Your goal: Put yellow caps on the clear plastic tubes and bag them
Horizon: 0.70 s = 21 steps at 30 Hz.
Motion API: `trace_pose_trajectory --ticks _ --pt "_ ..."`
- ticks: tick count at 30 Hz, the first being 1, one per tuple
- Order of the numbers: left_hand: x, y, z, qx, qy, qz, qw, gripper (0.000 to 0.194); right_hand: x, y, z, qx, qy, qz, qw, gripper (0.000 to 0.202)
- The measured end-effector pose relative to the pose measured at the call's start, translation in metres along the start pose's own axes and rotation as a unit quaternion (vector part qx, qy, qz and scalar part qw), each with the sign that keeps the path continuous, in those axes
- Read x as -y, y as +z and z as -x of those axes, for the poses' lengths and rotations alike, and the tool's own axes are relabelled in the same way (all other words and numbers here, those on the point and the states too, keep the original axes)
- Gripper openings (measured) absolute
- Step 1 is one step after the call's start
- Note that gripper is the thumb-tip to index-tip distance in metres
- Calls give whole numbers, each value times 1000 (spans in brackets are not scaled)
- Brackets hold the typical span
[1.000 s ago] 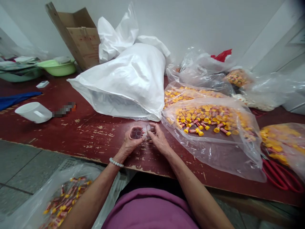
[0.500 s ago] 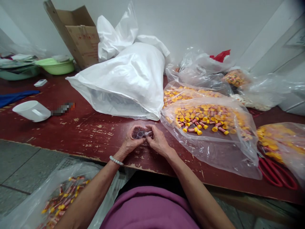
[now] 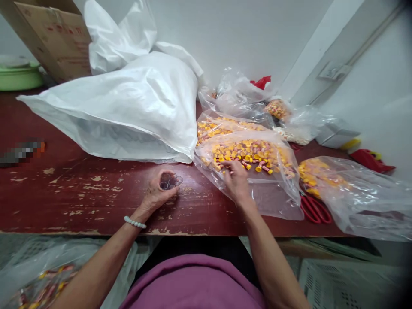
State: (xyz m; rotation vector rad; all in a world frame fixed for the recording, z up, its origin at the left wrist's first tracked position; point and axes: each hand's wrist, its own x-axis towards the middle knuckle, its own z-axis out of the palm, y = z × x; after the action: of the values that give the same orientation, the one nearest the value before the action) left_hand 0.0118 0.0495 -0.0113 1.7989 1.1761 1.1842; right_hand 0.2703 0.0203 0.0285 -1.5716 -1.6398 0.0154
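Note:
My left hand (image 3: 156, 189) is wrapped round a small cluster of clear plastic tubes (image 3: 173, 182), held just over the table with their round open ends facing up. My right hand (image 3: 237, 178) is at the mouth of a clear plastic bag (image 3: 277, 204), its fingertips among small red-and-white pieces with yellow caps (image 3: 246, 150). Its thumb and forefinger look slightly apart at the near edge of this pile. Whether the fingertips touch a piece is too small to make out.
Behind my left hand lies a large white sack (image 3: 138, 98), its mouth towards me. Red-handled scissors (image 3: 315, 210) and another bag of yellow-capped pieces (image 3: 325, 171) are on the right. A cardboard box (image 3: 61, 43) stands at the back left; below the table is a bag of similar pieces (image 3: 48, 283).
My right hand has left the clear tubes and moved right to the yellow-capped pieces. My left hand still holds the tubes. The view has turned to the right.

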Motion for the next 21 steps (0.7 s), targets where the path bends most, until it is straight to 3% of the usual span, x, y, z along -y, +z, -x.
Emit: trace_pose_trajectory --ticks 2,5,7,9,13,17,21 --pt "3 1 0 7 3 -1 1000 39 -39 -16 -5 -1 57 115 992 18" --pt "7 1 0 14 10 -5 1000 38 -85 -22 -4 25 97 177 979 15" --pt "7 2 0 17 13 -10 1000 38 -99 -20 0 22 103 170 980 14" --pt "5 2 0 22 12 -9 1000 37 -97 -20 2 1 110 163 981 18" --pt "-3 1 1 37 2 14 999 36 -47 -19 3 -46 88 70 993 24" --pt "-6 -1 1 35 9 4 999 36 30 1 9 38 -23 -134 990 20" --pt "-7 -1 0 37 25 7 999 34 72 31 15 92 -98 -173 976 22"
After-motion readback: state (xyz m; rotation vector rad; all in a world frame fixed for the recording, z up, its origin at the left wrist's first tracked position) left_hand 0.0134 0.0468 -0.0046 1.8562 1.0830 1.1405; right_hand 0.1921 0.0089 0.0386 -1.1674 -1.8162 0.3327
